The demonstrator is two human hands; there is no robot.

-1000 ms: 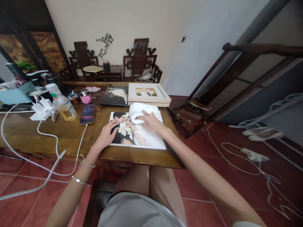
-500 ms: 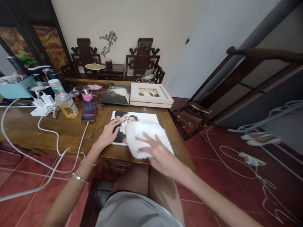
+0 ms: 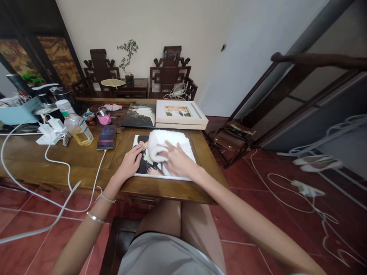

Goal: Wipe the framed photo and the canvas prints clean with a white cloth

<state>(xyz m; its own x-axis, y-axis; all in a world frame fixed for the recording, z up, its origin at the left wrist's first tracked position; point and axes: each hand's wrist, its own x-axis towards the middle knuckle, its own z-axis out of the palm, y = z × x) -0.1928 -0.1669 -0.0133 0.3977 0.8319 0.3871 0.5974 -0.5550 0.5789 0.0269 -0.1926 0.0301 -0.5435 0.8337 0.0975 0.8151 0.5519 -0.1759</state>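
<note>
On the worktop [image 3: 86, 162], near right corner, my left hand [image 3: 129, 163], fingers flat, pins the wedding photo [image 3: 149, 167]. My right hand [image 3: 178, 163], fingers spread, presses the towel [image 3: 160, 140] down.

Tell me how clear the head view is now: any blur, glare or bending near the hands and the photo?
Head view: even light, no hard shadows on the table; the white towel under the right hand looks washed out; the left hand on the photo print is sharp; the phone screen is blurred into blocks; the stair rail leans from the wide lens.
</note>
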